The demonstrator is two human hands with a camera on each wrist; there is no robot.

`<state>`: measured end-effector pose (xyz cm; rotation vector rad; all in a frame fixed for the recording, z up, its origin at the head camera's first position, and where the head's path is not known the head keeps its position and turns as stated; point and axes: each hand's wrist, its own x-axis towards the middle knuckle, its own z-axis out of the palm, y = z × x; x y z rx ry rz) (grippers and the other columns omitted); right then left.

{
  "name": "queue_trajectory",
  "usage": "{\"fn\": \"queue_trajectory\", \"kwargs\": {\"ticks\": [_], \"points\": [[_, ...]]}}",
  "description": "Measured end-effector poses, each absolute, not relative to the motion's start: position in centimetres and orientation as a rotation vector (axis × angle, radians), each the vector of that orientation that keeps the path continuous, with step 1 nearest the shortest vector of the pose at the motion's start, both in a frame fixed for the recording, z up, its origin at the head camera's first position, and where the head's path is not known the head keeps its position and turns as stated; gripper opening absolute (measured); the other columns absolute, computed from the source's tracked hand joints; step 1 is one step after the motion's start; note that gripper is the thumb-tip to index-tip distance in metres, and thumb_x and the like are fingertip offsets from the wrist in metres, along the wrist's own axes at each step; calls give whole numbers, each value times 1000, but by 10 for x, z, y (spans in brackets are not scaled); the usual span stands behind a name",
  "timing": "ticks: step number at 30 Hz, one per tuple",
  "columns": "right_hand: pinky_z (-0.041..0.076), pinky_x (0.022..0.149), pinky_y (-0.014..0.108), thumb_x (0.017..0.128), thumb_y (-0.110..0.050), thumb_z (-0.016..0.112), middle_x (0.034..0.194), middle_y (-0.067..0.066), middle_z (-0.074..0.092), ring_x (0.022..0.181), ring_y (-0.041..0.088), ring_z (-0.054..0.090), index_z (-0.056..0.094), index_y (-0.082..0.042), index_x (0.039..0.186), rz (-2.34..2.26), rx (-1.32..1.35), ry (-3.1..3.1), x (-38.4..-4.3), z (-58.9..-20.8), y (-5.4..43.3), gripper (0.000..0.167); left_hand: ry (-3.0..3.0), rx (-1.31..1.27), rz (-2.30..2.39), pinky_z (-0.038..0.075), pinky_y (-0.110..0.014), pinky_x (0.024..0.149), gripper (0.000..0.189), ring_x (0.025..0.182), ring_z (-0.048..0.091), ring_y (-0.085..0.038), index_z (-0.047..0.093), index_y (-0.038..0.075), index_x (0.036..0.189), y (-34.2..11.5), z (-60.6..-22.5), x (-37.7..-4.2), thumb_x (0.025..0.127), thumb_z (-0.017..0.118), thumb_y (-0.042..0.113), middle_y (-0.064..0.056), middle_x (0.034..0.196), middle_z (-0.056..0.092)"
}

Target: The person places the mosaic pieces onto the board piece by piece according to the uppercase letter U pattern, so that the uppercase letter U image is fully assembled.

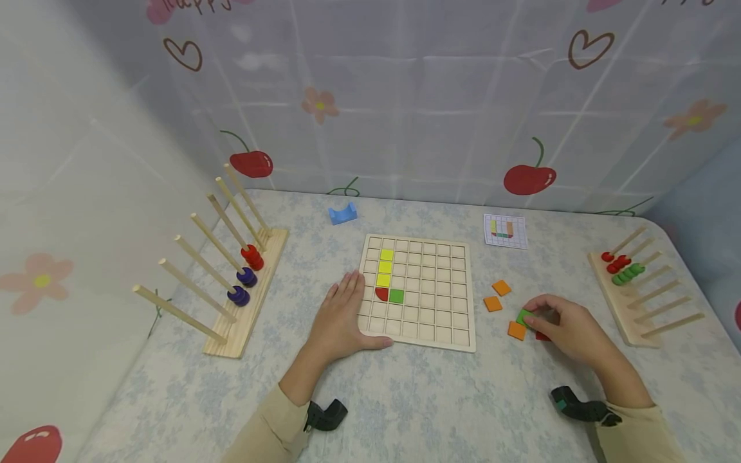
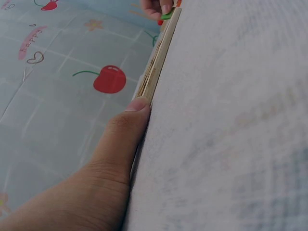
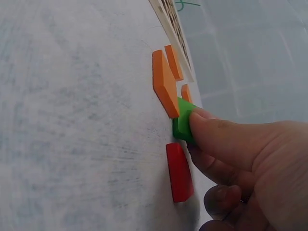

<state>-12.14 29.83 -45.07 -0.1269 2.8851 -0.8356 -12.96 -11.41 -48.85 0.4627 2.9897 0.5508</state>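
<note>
Head view shows me the person's left hand (image 1: 341, 325) laid palm down at the left side of the wooden grid board (image 1: 431, 308), its fingers straight and close together, the fingertips reaching that edge, and the thumb stretched out sideways along the near edge; nothing is gripped there. Left wrist view shows the thumb tip resting against the board's side. Over to the right of the board, the right hand (image 1: 570, 328) comes in from the near right with its wrist bent inward, the thumb and index finger pinching a green tile (image 1: 523, 316). Right wrist view has the thumb across that tile and the other fingers curled in loosely beneath; I cannot tell whether the tile is clear of the tabletop. Just beside it lies an orange tile (image 1: 517, 330), with two more a little nearer the board, and a red piece (image 3: 179, 173) sits close under the curled fingers. On the board, three yellow tiles (image 1: 384, 267) run in a column, a rounded red piece (image 1: 381, 294) below them and another green tile (image 1: 396, 296) next to that. Beyond the orange ones lies a small printed card (image 1: 505, 231). Both forearms, in beige sleeves (image 1: 272, 427), reach in well apart from each other.
</note>
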Motion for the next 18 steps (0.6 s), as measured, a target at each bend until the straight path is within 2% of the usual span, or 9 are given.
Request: {"fn": "queue_trajectory", "kwargs": {"ticks": [3, 6, 11, 18], "points": [[45, 58, 22, 93, -18, 70, 98, 10, 68, 72, 13, 53, 65, -7, 108, -895, -165, 2869, -124, -448, 297, 19, 2990, 462, 553, 10, -43, 127, 140, 157, 5, -21, 9, 5, 159, -114, -489, -129, 61, 65, 88, -8, 168, 9], [47, 52, 24, 95, -19, 67, 102, 12, 67, 63, 11, 52, 63, -7, 109, -984, -198, 2830, -128, -446, 290, 19, 2997, 467, 559, 11, -44, 127, 139, 156, 6, -22, 11, 4, 159, -115, -489, -129, 62, 66, 87, -9, 168, 10], [43, 48, 25, 96, -25, 66, 103, 11, 66, 59, 11, 46, 64, -9, 109, -1076, -265, 2765, -137, -441, 263, 21, 3000, 474, 562, 11, -45, 127, 139, 157, 7, -23, 11, 4, 159, -115, -489, -129, 62, 65, 87, -10, 168, 11], [40, 48, 25, 95, -23, 68, 97, 5, 66, 58, 11, 43, 65, -16, 104, -1146, -382, 2692, -152, -439, 214, 12, 2995, 477, 573, 12, -46, 127, 138, 157, 7, -23, 12, 4, 159, -114, -487, -129, 63, 66, 86, -10, 168, 11]]}}
